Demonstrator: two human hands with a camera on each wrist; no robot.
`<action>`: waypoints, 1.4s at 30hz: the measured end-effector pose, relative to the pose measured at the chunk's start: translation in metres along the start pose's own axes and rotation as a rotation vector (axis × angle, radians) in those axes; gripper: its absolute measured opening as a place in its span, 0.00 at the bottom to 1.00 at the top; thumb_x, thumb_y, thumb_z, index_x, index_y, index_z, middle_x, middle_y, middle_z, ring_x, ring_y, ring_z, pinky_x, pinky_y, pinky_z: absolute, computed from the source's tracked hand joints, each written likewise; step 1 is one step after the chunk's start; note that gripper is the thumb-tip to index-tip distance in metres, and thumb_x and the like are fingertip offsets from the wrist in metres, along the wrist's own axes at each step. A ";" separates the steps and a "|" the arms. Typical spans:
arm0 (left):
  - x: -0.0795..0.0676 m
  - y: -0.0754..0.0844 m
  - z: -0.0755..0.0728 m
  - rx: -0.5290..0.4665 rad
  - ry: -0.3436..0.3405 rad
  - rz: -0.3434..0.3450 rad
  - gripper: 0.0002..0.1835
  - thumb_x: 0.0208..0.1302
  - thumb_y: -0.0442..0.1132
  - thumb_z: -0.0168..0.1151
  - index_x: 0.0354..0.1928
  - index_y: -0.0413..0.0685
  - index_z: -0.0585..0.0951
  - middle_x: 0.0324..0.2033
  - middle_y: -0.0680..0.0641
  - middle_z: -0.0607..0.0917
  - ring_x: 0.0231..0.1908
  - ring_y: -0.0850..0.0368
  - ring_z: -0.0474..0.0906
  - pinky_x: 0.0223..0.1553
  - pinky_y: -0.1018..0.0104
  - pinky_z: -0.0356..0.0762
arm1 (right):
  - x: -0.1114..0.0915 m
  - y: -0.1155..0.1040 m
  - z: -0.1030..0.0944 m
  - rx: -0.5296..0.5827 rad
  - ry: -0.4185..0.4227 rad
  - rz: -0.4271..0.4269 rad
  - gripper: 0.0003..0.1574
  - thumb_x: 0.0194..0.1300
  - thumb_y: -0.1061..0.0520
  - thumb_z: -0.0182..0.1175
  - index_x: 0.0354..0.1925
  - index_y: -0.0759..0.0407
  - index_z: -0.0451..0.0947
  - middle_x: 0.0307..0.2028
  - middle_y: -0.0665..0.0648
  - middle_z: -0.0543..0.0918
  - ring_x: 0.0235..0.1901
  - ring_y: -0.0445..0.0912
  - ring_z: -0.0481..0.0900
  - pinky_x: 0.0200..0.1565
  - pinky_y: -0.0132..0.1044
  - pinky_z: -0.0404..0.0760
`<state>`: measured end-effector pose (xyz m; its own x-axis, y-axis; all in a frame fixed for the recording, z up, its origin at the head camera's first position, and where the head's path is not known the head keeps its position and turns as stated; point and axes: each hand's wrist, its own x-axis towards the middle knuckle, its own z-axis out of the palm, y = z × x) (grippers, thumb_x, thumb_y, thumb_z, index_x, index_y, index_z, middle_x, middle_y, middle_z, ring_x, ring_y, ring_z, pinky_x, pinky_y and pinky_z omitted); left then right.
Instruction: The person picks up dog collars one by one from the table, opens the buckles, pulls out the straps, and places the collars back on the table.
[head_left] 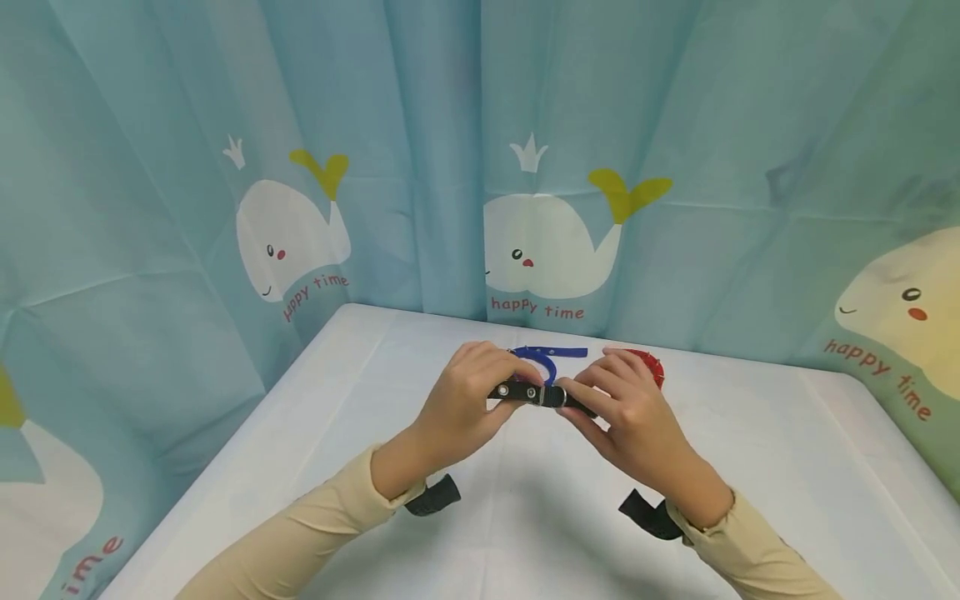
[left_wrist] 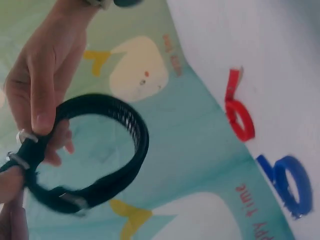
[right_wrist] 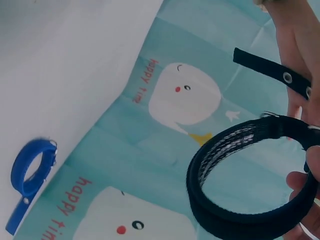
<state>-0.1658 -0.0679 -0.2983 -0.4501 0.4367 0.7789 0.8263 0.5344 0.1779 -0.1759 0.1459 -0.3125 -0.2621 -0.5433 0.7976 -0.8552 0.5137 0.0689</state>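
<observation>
Fingers of left hand clamped on eyelet end of black collar; fingers of right hand pinch its band near buckle. Collar held above counter. We judge looping done: band closed into ring, free end sticking out. Pin seating we cannot tell; securing strap perhaps left. Beyond, on counter, blue collar and red collar lie looped too; we count those likely finished.
</observation>
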 end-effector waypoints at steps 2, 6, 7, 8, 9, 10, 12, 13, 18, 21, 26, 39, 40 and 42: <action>-0.001 0.001 0.000 -0.025 0.002 -0.016 0.12 0.47 0.29 0.71 0.34 0.48 0.81 0.31 0.54 0.85 0.34 0.62 0.76 0.45 0.65 0.72 | 0.000 -0.002 0.001 0.004 -0.001 -0.003 0.27 0.71 0.45 0.46 0.36 0.62 0.83 0.25 0.52 0.78 0.31 0.48 0.72 0.48 0.51 0.70; -0.002 0.002 0.000 0.016 -0.004 -0.010 0.11 0.48 0.28 0.68 0.34 0.46 0.80 0.30 0.54 0.84 0.33 0.61 0.75 0.45 0.64 0.73 | 0.002 -0.005 0.002 -0.011 0.008 -0.011 0.27 0.71 0.45 0.46 0.35 0.62 0.83 0.24 0.52 0.78 0.31 0.48 0.72 0.49 0.52 0.71; -0.002 0.002 0.000 0.033 -0.006 -0.003 0.11 0.48 0.28 0.67 0.34 0.46 0.80 0.30 0.54 0.83 0.33 0.61 0.75 0.45 0.64 0.73 | 0.002 -0.005 0.001 -0.017 0.009 -0.011 0.27 0.71 0.44 0.45 0.35 0.62 0.83 0.24 0.52 0.77 0.32 0.48 0.72 0.50 0.52 0.71; -0.002 0.002 0.000 0.048 -0.006 0.004 0.11 0.48 0.28 0.66 0.34 0.47 0.79 0.30 0.54 0.83 0.33 0.61 0.74 0.46 0.63 0.73 | 0.003 -0.006 0.002 -0.019 0.014 -0.015 0.27 0.71 0.45 0.46 0.35 0.62 0.83 0.24 0.52 0.77 0.32 0.49 0.73 0.49 0.53 0.71; -0.002 0.002 0.000 0.060 -0.006 0.010 0.11 0.47 0.28 0.65 0.33 0.47 0.79 0.29 0.54 0.83 0.33 0.61 0.74 0.46 0.62 0.73 | 0.003 -0.007 0.002 -0.023 0.013 -0.014 0.27 0.71 0.44 0.45 0.35 0.62 0.83 0.24 0.52 0.77 0.32 0.49 0.73 0.50 0.53 0.71; -0.002 0.002 0.000 0.067 -0.004 0.017 0.11 0.47 0.28 0.64 0.33 0.47 0.79 0.29 0.54 0.83 0.33 0.60 0.74 0.46 0.62 0.73 | 0.004 -0.008 0.002 -0.024 0.013 -0.015 0.27 0.71 0.44 0.45 0.36 0.62 0.83 0.24 0.53 0.77 0.32 0.49 0.73 0.50 0.53 0.71; -0.002 0.002 0.001 0.075 0.000 0.023 0.11 0.47 0.27 0.63 0.33 0.48 0.79 0.28 0.55 0.83 0.33 0.60 0.74 0.46 0.61 0.73 | 0.005 -0.009 0.002 -0.021 0.016 -0.015 0.27 0.71 0.44 0.46 0.36 0.62 0.83 0.24 0.53 0.77 0.32 0.49 0.73 0.50 0.53 0.71; -0.002 0.002 0.001 0.079 0.000 0.022 0.11 0.47 0.27 0.63 0.33 0.48 0.79 0.28 0.55 0.83 0.33 0.60 0.74 0.47 0.61 0.73 | 0.005 -0.010 0.002 -0.016 0.021 -0.013 0.27 0.71 0.44 0.46 0.36 0.62 0.83 0.24 0.53 0.77 0.32 0.49 0.73 0.51 0.53 0.71; -0.002 0.002 -0.001 0.118 -0.066 0.016 0.15 0.49 0.32 0.66 0.42 0.49 0.80 0.33 0.55 0.84 0.37 0.61 0.76 0.49 0.61 0.72 | 0.006 -0.009 0.001 -0.006 0.096 -0.037 0.24 0.71 0.46 0.48 0.35 0.62 0.83 0.24 0.53 0.78 0.33 0.50 0.75 0.51 0.54 0.71; -0.002 0.003 -0.003 0.153 -0.117 0.018 0.17 0.49 0.37 0.69 0.44 0.50 0.81 0.34 0.55 0.82 0.37 0.61 0.76 0.49 0.61 0.72 | 0.006 -0.007 0.000 0.010 0.122 -0.044 0.23 0.70 0.47 0.49 0.36 0.63 0.83 0.25 0.54 0.79 0.34 0.50 0.76 0.52 0.53 0.70; -0.003 0.007 -0.002 0.227 -0.109 0.056 0.12 0.48 0.41 0.73 0.36 0.51 0.84 0.29 0.56 0.81 0.34 0.60 0.76 0.47 0.61 0.73 | 0.006 -0.008 0.001 0.055 0.100 -0.013 0.24 0.67 0.43 0.52 0.36 0.61 0.83 0.26 0.54 0.81 0.35 0.50 0.76 0.54 0.51 0.69; -0.003 0.010 0.002 0.431 -0.056 0.179 0.09 0.48 0.43 0.67 0.33 0.52 0.84 0.28 0.54 0.82 0.33 0.59 0.76 0.46 0.61 0.74 | 0.006 -0.010 0.001 0.126 0.037 0.056 0.23 0.67 0.44 0.48 0.36 0.61 0.79 0.31 0.53 0.83 0.37 0.48 0.78 0.54 0.51 0.70; -0.002 0.010 0.002 0.436 -0.052 0.182 0.09 0.48 0.43 0.67 0.33 0.52 0.84 0.28 0.54 0.82 0.33 0.59 0.76 0.46 0.61 0.74 | 0.006 -0.010 0.001 0.108 0.027 0.050 0.23 0.67 0.44 0.49 0.36 0.60 0.80 0.31 0.54 0.83 0.37 0.48 0.79 0.54 0.52 0.70; -0.002 0.010 0.002 0.454 -0.045 0.189 0.09 0.48 0.44 0.67 0.33 0.52 0.84 0.28 0.55 0.82 0.33 0.59 0.76 0.46 0.60 0.74 | 0.006 -0.010 0.000 0.064 0.019 0.032 0.23 0.67 0.43 0.50 0.36 0.59 0.81 0.31 0.54 0.84 0.37 0.49 0.79 0.54 0.55 0.70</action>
<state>-0.1575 -0.0624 -0.2993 -0.3288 0.5821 0.7437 0.6684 0.6998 -0.2522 -0.1690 0.1368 -0.3083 -0.2814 -0.5140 0.8103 -0.8734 0.4869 0.0056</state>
